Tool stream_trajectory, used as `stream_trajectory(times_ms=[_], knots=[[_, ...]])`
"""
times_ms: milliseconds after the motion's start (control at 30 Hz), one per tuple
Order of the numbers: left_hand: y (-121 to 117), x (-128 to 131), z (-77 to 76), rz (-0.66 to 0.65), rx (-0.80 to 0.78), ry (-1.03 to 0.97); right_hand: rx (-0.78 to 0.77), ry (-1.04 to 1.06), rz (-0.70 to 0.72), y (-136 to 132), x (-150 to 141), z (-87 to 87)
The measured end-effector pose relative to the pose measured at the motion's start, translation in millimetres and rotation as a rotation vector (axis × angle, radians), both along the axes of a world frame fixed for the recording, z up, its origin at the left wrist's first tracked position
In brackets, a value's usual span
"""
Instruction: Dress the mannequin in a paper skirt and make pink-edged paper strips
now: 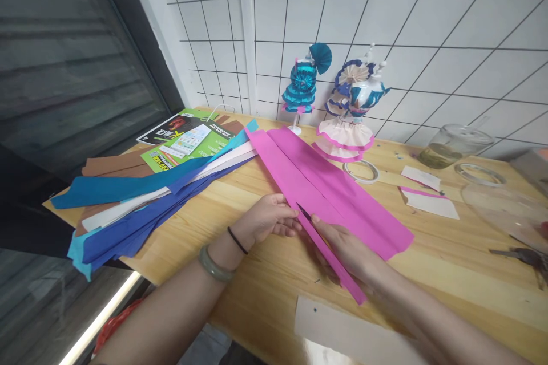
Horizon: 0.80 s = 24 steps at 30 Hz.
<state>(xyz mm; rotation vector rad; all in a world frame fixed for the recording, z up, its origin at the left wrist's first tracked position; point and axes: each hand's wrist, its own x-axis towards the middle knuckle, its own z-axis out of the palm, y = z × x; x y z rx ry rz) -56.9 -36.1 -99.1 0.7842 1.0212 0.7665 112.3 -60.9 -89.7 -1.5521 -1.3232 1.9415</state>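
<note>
A long sheet of pink crepe paper (342, 194) lies across the wooden table (240, 274). My right hand (346, 248) is closed on small scissors (305, 212), whose dark blades sit in a cut running along the sheet's near edge. A narrow pink strip (338, 271) hangs off the cut over that hand. My left hand (268, 218), with a jade bangle and a black band on the wrist, pinches the paper edge just left of the blades.
Blue, white and brown crepe strips (141, 205) lie at the left beside a green leaflet (188, 140). Two small mannequins in paper dresses (349, 108) stand at the back, with a tape ring (361, 170), a glass jar (454, 145), paper scraps (430, 202) and a cardboard piece (355, 333).
</note>
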Motion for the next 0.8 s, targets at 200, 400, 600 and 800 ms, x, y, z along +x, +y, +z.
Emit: stream_trajectory(times_ms=[200, 400, 600, 800], knots=[[-0.6, 0.3, -2.9, -0.025, 0.022, -0.004, -0.024, 0.047, 0.002, 5.3, -5.4, 3.0], [-1.2, 0.9, -4.6, -0.023, 0.04, -0.005, -0.027, 0.083, -0.03, 10.0, -10.3, 5.9], [-1.0, 0.1, -5.6, -0.011, 0.056, -0.029, -0.011, 0.025, -0.027, 9.1, -10.2, 6.7], [-1.0, -0.5, -4.7, -0.021, 0.066, -0.024, 0.045, 0.035, 0.0, 12.2, -7.8, -1.1]])
